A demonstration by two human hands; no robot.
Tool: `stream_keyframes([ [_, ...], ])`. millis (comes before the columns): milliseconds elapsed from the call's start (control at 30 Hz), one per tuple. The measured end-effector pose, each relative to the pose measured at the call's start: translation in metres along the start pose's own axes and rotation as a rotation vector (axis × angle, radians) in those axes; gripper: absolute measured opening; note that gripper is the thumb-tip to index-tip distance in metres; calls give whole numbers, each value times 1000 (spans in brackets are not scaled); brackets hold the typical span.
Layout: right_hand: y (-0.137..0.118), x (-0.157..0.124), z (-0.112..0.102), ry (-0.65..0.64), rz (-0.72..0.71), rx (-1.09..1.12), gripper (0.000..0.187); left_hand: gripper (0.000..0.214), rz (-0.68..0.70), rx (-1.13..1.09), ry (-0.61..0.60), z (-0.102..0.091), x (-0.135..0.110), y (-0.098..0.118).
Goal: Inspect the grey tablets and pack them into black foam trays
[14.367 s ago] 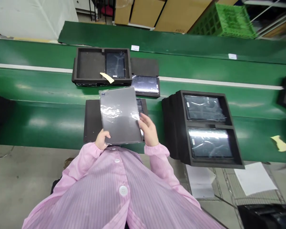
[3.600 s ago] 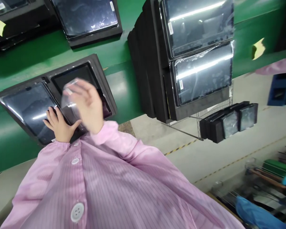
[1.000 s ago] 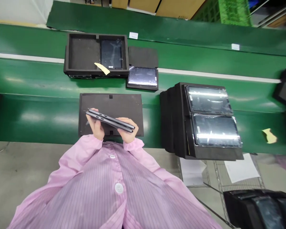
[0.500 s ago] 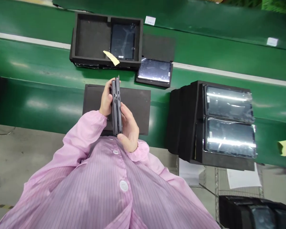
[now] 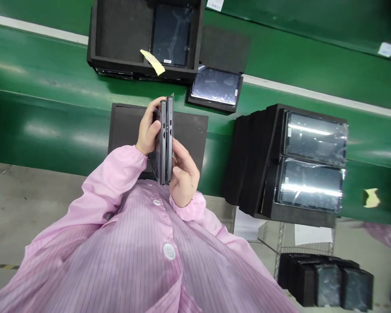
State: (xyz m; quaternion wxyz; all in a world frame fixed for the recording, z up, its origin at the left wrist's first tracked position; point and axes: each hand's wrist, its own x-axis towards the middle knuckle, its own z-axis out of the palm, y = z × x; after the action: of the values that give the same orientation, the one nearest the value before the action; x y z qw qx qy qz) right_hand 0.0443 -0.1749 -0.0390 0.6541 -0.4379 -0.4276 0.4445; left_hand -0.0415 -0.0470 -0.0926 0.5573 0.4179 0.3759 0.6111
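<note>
Two thin dark tablets (image 5: 163,148) stand on edge, face to face, with their port sides turned up toward me. My left hand (image 5: 149,130) grips them from the left, its thumb on the near face and fingers round the far end. My right hand (image 5: 185,176) is closed against their right side near the lower end, its fingertips partly hidden behind them. Below the tablets, a flat black foam board (image 5: 190,134) lies on the green bench.
A black foam tray (image 5: 117,61) holds one tablet and a yellow paper strip (image 5: 152,62). Right of it, another tablet (image 5: 217,85) rests on foam. Stacked foam trays (image 5: 250,161) with two film-covered tablets stand at the right. More dark trays (image 5: 299,278) sit lower right.
The two tablets and both hands have shifted slightly right in view. My right thumb has moved off the tablets' lower edge and folded in. The view has tilted a little downward.
</note>
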Motion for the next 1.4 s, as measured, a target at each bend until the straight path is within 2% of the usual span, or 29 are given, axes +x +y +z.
stream_keyframes([
  [100, -1, -1, 0, 44, 29, -29, 45, 59, 13, 20, -56, 1, 1, 4],
  [300, -3, -2, 1, 99, 43, -47, 47, 67, 142, 120, -175, -1, 6, -4],
  [367, -3, -2, 2, 93, 36, -53, 46, 69, 109, 106, -141, -1, 6, -6],
  [467, -4, -1, 2, 53, 15, -63, 45, 71, 31, 64, -2, 2, 3, -7],
  [533, -4, -1, 1, 25, 8, -113, 45, 72, 16, 65, 46, 4, 1, -4],
  [733, -7, -6, -4, -37, 14, -252, 55, 69, -29, 46, 55, 6, -1, -3],
  [967, -11, -7, -6, -51, -33, -178, 51, 69, -5, 78, 42, 7, -2, -3],
  [1067, -11, -8, -6, -40, -40, -202, 50, 71, -36, 56, 37, 9, -3, 0],
  [1200, -10, -9, -8, -28, -25, -247, 51, 71, -5, 85, -2, 11, -6, 3],
  [1400, -11, -7, -15, 31, -36, -233, 36, 67, -85, 29, -47, 16, -12, 9],
])
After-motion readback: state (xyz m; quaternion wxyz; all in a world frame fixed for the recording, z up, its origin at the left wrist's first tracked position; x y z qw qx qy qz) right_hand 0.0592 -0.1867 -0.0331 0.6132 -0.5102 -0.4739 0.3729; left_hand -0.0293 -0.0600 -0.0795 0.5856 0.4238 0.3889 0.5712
